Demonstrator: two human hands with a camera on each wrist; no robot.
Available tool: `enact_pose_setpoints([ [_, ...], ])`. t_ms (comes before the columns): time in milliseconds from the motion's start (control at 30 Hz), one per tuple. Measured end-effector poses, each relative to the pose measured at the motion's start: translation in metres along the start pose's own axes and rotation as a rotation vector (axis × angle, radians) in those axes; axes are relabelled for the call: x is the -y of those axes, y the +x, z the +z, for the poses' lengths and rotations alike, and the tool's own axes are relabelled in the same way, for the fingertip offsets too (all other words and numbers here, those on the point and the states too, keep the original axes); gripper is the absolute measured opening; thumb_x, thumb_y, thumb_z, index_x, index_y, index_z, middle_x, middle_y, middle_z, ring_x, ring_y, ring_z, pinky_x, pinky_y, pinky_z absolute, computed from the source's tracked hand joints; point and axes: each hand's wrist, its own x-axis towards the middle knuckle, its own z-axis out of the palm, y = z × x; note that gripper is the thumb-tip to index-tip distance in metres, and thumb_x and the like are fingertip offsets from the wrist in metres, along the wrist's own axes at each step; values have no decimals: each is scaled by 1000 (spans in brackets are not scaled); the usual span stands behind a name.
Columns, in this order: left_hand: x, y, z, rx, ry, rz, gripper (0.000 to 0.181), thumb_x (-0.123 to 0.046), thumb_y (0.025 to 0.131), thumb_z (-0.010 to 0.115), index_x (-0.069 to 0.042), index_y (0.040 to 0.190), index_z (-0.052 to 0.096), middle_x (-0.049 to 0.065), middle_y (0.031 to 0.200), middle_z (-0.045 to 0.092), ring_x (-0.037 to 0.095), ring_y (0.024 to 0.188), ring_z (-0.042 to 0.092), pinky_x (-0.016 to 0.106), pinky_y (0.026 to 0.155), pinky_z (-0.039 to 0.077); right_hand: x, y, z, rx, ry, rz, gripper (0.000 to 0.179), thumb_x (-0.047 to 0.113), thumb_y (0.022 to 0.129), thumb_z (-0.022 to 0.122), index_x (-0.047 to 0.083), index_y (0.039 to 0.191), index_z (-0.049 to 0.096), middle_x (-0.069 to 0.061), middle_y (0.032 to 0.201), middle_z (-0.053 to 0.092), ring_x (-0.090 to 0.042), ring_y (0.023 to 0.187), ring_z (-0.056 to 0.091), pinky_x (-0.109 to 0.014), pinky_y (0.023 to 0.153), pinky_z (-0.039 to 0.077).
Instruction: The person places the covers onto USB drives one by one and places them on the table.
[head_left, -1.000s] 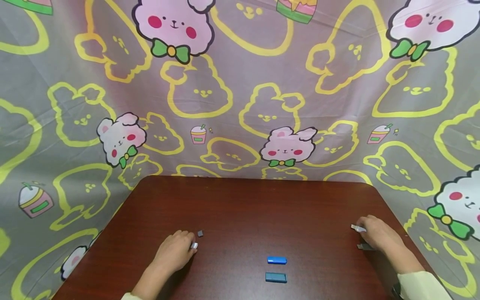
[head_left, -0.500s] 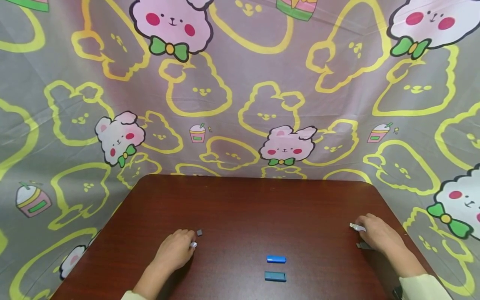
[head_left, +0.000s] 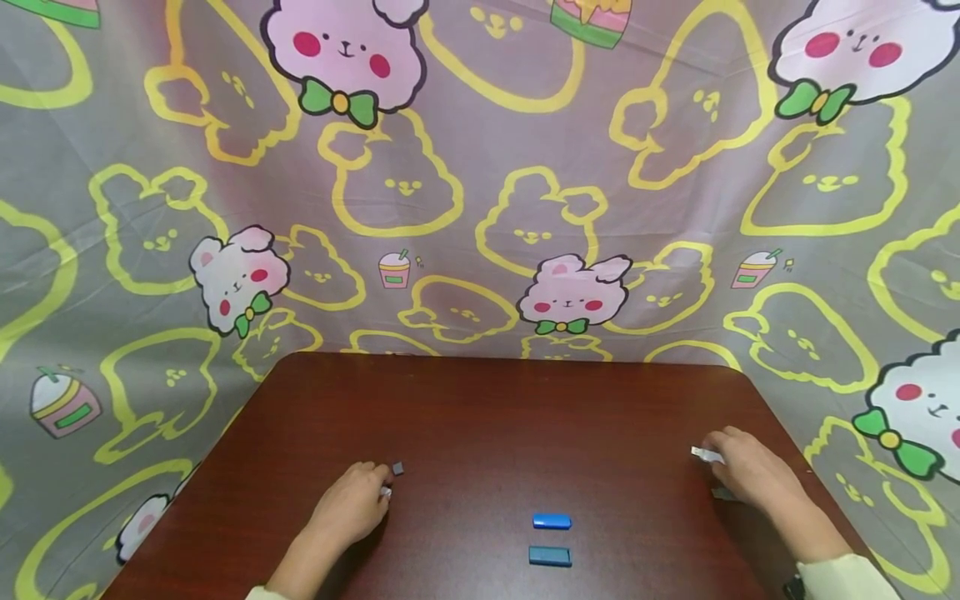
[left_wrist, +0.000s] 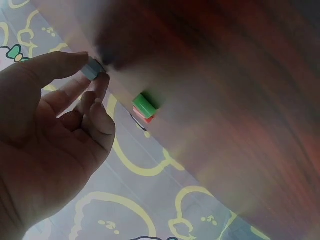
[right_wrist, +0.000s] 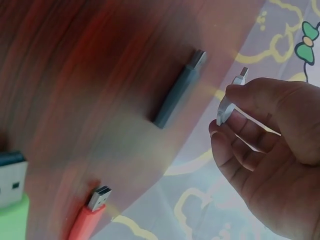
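Note:
In the head view, my left hand (head_left: 348,504) at the table's left pinches a small pale cap (left_wrist: 92,69) between thumb and fingertips. A grey cap (head_left: 398,468) lies on the table just beyond those fingertips. On the right, my right hand (head_left: 753,471) holds a white USB flash drive (right_wrist: 231,102) between thumb and fingers, its metal plug (head_left: 697,452) pointing left. Beneath that hand lies a dark grey USB flash drive (right_wrist: 176,95) with its plug bare. The right wrist view also shows a red USB flash drive (right_wrist: 87,217) and a green one (right_wrist: 14,215).
A blue stick-shaped piece (head_left: 552,521) and a teal one (head_left: 550,556) lie near the table's front middle. In the left wrist view, a green cap (left_wrist: 145,105) and a red cap (left_wrist: 145,116) appear close together. A patterned curtain (head_left: 465,208) hangs behind the brown table (head_left: 487,417).
My right hand has shifted slightly left with the white USB flash drive. The pale cap shows less between my left fingers, and that hand stays in nearly the same place.

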Motion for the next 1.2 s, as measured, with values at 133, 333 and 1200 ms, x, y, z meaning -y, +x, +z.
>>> enact_pose_setpoints([
  [133,-1,0,-2,-4,-10,5,13,-6,78,80,-13,80,68,-5,74,54,16,75,56,36,68,50,6,-2,-1,-30,16,-26,21,-3,74,75,6,91,67,-2,85,60,-20,76,59,-41,66,50],
  [333,-9,1,-7,30,-26,-3,23,-24,80,85,-16,81,64,-9,74,56,10,73,56,33,65,49,17,-5,-2,-44,43,-45,22,-2,73,76,9,90,67,2,84,61,-16,75,57,-36,63,48],
  [1200,-45,11,-3,25,-168,165,22,-20,80,85,-14,91,67,-12,73,59,2,66,48,25,57,43,74,-19,7,-179,52,-168,27,-1,70,79,15,89,68,10,84,61,-15,82,59,-35,71,52],
])
